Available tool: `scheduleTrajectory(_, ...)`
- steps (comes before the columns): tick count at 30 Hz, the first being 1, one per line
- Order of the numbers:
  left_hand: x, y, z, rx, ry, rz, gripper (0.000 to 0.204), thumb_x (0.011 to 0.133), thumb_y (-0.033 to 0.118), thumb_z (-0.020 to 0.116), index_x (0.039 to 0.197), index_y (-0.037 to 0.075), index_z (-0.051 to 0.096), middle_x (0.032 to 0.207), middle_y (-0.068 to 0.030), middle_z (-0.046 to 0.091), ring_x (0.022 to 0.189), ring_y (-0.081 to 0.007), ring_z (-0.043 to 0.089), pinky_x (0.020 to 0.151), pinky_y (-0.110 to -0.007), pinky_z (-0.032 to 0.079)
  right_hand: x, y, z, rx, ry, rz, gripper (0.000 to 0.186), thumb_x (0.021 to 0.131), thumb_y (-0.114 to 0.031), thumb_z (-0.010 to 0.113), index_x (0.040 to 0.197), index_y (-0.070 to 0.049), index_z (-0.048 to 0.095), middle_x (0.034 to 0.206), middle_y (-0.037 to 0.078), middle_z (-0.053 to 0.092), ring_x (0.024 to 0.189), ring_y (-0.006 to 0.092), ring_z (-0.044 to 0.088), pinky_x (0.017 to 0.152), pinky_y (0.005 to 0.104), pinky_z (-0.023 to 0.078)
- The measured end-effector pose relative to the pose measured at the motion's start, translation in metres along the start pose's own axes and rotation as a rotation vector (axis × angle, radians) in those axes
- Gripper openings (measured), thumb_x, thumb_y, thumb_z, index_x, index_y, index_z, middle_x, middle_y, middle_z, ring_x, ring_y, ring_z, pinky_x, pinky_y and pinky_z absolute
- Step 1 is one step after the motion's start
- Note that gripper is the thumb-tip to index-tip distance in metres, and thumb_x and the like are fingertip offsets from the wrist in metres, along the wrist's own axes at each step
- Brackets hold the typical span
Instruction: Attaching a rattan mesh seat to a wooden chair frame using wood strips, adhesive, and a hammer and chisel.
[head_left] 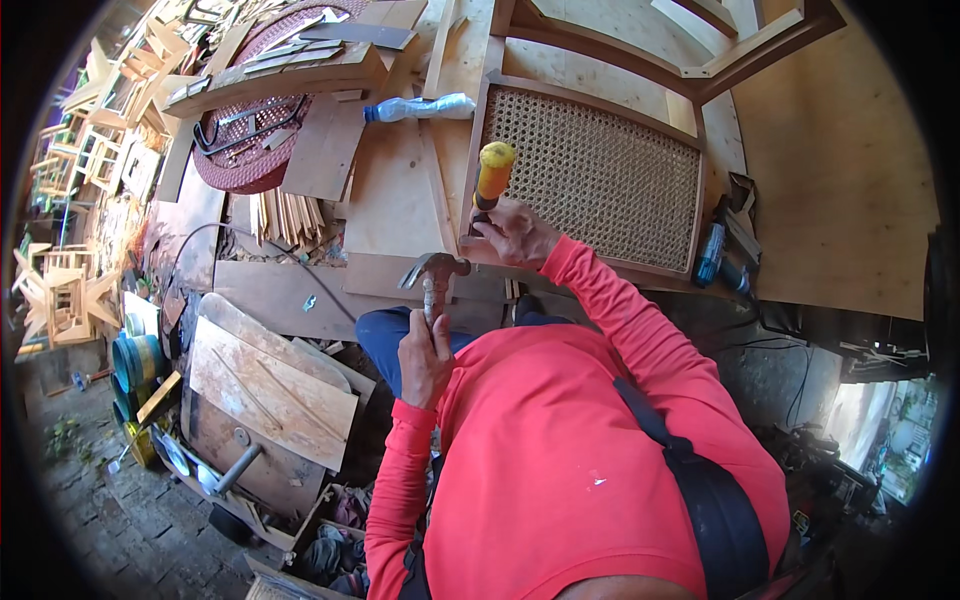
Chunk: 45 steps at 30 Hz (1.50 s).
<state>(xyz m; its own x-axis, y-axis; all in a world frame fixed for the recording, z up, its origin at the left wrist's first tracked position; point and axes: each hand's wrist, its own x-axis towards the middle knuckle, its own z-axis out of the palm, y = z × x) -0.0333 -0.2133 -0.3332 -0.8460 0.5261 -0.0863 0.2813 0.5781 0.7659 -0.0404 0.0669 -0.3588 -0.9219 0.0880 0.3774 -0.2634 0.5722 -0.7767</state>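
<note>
My left hand [426, 362] is closed round the shaft of a claw hammer [434, 285], its metal head raised in front of my chest. My right hand [520, 235] grips a tool with a thick yellow and black handle [494, 172], butt end up; its lower end is hidden, so I cannot tell its exact kind. That hand is at the near left corner of a wooden frame [600, 262] filled with woven cane [590, 165], lying on the workbench. The hammer head is apart from the yellow handle, to its lower left.
A plastic bottle [420, 108] lies left of the cane panel. Beyond it, wood pieces [280, 75] and a black hacksaw-like frame [250, 128] rest on a red woven round [240, 175]. Blue power tools [712, 245] sit at right. A curved wooden frame [690, 70] lies at the far side.
</note>
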Motion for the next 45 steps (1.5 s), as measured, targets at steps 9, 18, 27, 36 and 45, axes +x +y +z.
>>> scheduleTrajectory(9, -0.006, 0.001, 0.000, -0.021, 0.007, 0.005, 0.024, 0.111, 0.024, 0.056, 0.100, 0.003, 0.054, 0.069, -0.0150, 0.062, 0.059, -0.0340, 0.065, 0.054, -0.044, 0.047, 0.001, -0.001, 0.001, -0.054, -0.006, -0.049, 0.009, 0.095, -0.004, 0.065, 0.098, 0.003, 0.062, 0.087, 0.020, 0.064, 0.082, 0.0391, 0.068, 0.073, 0.0451, 0.054)
scheduleTrajectory(18, -0.014, 0.002, 0.000, -0.048, 0.006, -0.012, 0.025, 0.111, 0.024, 0.057, 0.098, 0.003, 0.053, 0.069, -0.0142, 0.061, 0.059, -0.0325, 0.064, 0.054, -0.043, 0.046, -0.001, -0.004, 0.003, 0.021, 0.002, 0.018, 0.008, 0.094, -0.002, 0.065, 0.099, 0.004, 0.061, 0.088, 0.020, 0.064, 0.082, 0.0378, 0.068, 0.073, 0.0435, 0.054)
scheduleTrajectory(27, -0.020, 0.004, -0.001, -0.081, -0.001, -0.040, 0.020, 0.108, 0.019, 0.059, 0.101, 0.002, 0.052, 0.073, -0.0243, 0.064, 0.066, -0.0472, 0.066, 0.055, -0.050, 0.046, -0.002, 0.000, 0.004, 0.061, 0.025, 0.043, 0.007, 0.095, -0.001, 0.065, 0.100, 0.004, 0.061, 0.089, 0.018, 0.063, 0.081, 0.0345, 0.067, 0.074, 0.0413, 0.054)
scheduleTrajectory(36, -0.015, 0.003, -0.001, -0.086, -0.026, -0.063, 0.019, 0.109, 0.020, 0.058, 0.102, 0.002, 0.053, 0.073, -0.0234, 0.064, 0.065, -0.0454, 0.066, 0.056, -0.049, 0.047, -0.001, -0.003, 0.004, 0.021, 0.020, 0.019, 0.007, 0.093, 0.001, 0.065, 0.098, 0.004, 0.062, 0.088, 0.018, 0.064, 0.082, 0.0353, 0.069, 0.074, 0.0418, 0.055)
scheduleTrajectory(45, 0.020, 0.079, -0.079, -0.025, 0.122, 0.205, 0.012, 0.107, 0.013, 0.059, 0.107, 0.001, 0.055, 0.077, -0.0194, 0.064, 0.068, -0.0417, 0.066, 0.060, -0.047, 0.048, 0.001, -0.007, 0.007, 0.008, -0.018, 0.032, 0.020, 0.091, 0.000, 0.063, 0.110, 0.003, 0.058, 0.098, 0.022, 0.060, 0.092, 0.0422, 0.063, 0.083, 0.0468, 0.054)
